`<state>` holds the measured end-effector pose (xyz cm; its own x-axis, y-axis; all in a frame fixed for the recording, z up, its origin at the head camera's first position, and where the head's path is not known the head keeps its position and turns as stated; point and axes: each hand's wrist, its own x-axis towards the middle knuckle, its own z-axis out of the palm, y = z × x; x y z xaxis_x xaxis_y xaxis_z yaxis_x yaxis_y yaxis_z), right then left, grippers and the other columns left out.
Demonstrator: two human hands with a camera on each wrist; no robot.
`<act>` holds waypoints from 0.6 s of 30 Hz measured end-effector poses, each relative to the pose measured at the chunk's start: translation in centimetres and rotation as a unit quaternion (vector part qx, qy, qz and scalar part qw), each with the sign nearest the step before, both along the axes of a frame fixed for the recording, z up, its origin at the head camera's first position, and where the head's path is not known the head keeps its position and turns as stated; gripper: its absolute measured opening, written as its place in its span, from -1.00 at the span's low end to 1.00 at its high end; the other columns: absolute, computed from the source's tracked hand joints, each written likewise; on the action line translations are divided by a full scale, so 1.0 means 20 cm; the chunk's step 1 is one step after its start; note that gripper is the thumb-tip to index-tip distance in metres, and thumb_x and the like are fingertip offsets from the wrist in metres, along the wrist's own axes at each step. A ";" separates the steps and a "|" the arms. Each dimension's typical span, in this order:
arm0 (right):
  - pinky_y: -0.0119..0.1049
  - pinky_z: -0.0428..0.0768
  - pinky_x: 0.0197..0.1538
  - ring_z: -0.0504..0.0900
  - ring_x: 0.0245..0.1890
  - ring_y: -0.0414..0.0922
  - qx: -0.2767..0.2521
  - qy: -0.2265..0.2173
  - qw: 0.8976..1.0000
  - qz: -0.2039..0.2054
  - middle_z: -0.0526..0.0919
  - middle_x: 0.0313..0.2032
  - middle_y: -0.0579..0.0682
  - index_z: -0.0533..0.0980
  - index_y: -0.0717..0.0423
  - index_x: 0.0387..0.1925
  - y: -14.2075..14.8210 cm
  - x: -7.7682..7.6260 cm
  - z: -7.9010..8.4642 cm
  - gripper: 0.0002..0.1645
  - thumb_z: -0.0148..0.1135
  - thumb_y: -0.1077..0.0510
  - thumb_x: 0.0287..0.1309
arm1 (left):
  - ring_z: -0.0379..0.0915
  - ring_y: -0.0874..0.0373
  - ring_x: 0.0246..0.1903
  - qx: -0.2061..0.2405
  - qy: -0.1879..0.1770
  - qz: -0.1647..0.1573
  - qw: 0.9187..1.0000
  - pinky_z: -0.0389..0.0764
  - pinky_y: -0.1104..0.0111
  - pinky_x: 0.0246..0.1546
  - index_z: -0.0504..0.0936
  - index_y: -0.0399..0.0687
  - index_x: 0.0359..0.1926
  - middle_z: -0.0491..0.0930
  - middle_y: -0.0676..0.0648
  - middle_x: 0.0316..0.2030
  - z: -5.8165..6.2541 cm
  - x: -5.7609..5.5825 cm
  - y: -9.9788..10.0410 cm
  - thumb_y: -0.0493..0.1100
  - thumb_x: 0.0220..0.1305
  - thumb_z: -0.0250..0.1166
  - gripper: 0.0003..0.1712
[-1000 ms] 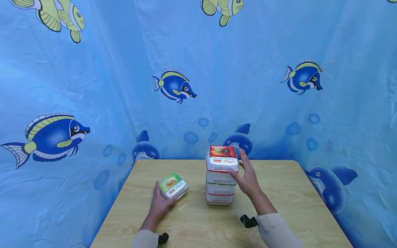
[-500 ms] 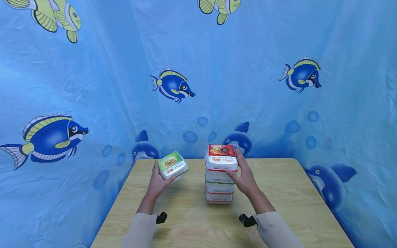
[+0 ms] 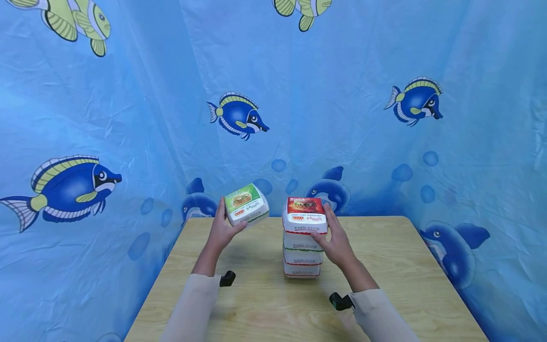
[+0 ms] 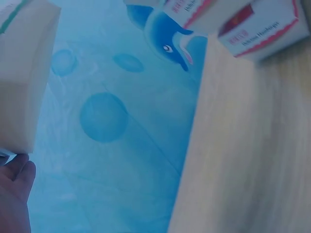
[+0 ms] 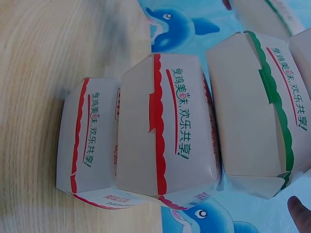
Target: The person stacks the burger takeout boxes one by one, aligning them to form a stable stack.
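Observation:
My left hand (image 3: 222, 229) grips a green-topped hamburger box (image 3: 247, 204) and holds it tilted in the air, left of the stack and apart from it. In the left wrist view the underside of that box (image 4: 24, 82) shows at the left edge, with fingertips at its lower corner. Several white hamburger boxes stand in a slightly uneven stack. The top one is a red-topped hamburger box (image 3: 304, 216); my right hand (image 3: 337, 237) holds it by its right side, thumb at the front corner. Below it sit a green-trimmed box (image 5: 252, 107) and red-trimmed boxes (image 5: 167, 121).
The stack rests on a light wooden table (image 3: 256, 308). Behind the table and along its sides hangs a blue curtain (image 3: 320, 133) printed with fish and dolphins. Each wrist wears a small black device (image 3: 340, 301).
My left hand has lifted the green-topped box off the table, raising it and bringing it slightly right, toward the stack's top. The right hand stays at the top red box.

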<state>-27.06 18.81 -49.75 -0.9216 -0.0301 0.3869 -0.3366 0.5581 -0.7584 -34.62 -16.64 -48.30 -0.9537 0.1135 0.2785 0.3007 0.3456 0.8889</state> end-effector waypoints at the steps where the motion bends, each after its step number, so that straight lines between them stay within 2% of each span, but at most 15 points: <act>1: 0.45 0.11 0.21 -0.13 0.48 0.13 0.001 -0.001 1.000 0.000 -0.16 0.53 0.00 -0.24 -0.32 0.54 0.00 0.00 0.00 0.07 0.17 -0.29 0.23 | 0.05 -0.19 0.35 0.002 0.000 -0.004 1.000 0.28 -0.12 0.23 -0.38 0.16 0.54 -0.18 -0.15 0.50 0.02 0.00 0.01 0.16 0.02 0.50 0.39; 6: 0.44 0.12 0.22 -0.13 0.48 0.13 0.001 0.005 1.000 0.001 -0.14 0.53 0.02 -0.23 -0.32 0.54 0.00 -0.01 0.00 0.06 0.17 -0.28 0.24 | 0.12 -0.13 0.31 0.003 0.014 -0.025 1.000 0.33 -0.14 0.20 -0.38 0.26 0.54 -0.16 -0.10 0.50 0.10 -0.02 0.05 0.21 0.09 0.43 0.31; 14: 0.43 0.16 0.21 -0.07 0.46 0.16 -0.002 -0.005 1.000 0.004 -0.13 0.52 0.01 -0.23 -0.32 0.54 0.00 0.00 0.01 0.06 0.16 -0.31 0.24 | 0.03 -0.12 0.38 0.004 0.042 -0.054 0.998 0.32 -0.15 0.20 -0.37 0.24 0.54 -0.21 -0.02 0.52 0.19 -0.02 0.10 0.23 0.16 0.34 0.24; 18: 0.43 0.16 0.20 -0.03 0.45 0.18 -0.004 -0.009 1.000 0.004 -0.12 0.52 0.01 -0.22 -0.32 0.54 -0.01 0.00 0.00 0.05 0.15 -0.30 0.24 | 0.06 -0.09 0.37 -0.001 0.057 -0.070 0.996 0.34 -0.12 0.19 -0.35 0.26 0.54 -0.12 -0.03 0.50 0.24 -0.03 0.14 0.23 0.15 0.34 0.22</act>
